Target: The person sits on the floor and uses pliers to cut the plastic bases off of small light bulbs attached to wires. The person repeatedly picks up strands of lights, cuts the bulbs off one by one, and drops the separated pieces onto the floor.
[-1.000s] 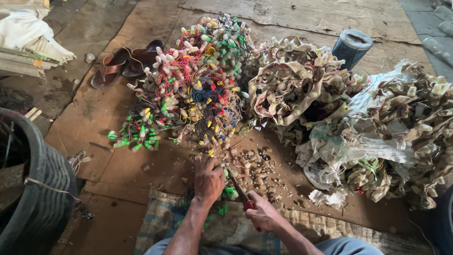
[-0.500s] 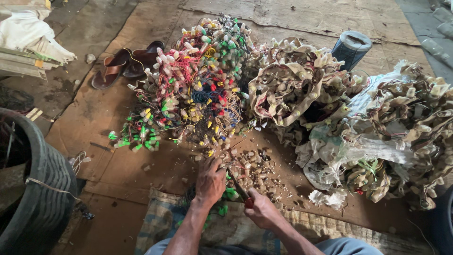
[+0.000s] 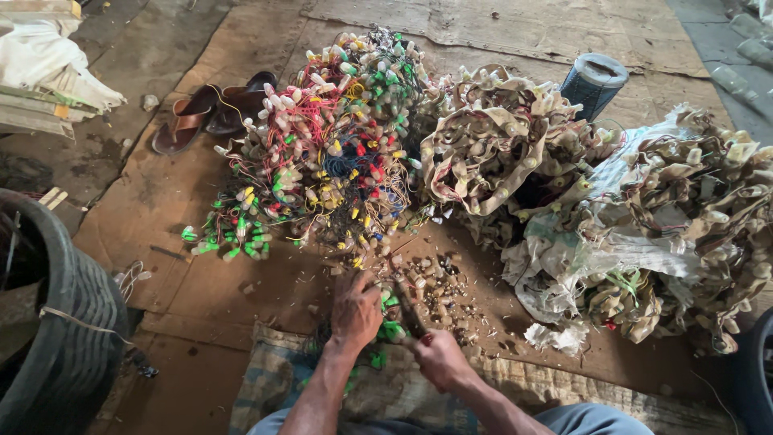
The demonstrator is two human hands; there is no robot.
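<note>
I sit on the floor [image 3: 201, 298], brown sheets spread over it to catch the scraps. Across its far right edge sprawls a dusty beige heap of old wiring and torn sacking [image 3: 644, 225], pushed aside. Towards the middle lies a big tangle of coloured wires with small bulb sockets [image 3: 330, 153], within reach so I can pull strands from its near side. A dark tyre [image 3: 48, 322] stands at the near left edge; a pair of brown sandals [image 3: 209, 109] rests beyond it, out of the way. Small cut bits [image 3: 439, 294] litter the floor just ahead of me. My left hand [image 3: 356, 310] presses down on green sockets [image 3: 392, 330], pinning them. My right hand [image 3: 439, 358] is closed around a dark cutting tool [image 3: 407, 306], angled toward the sockets.
</note>
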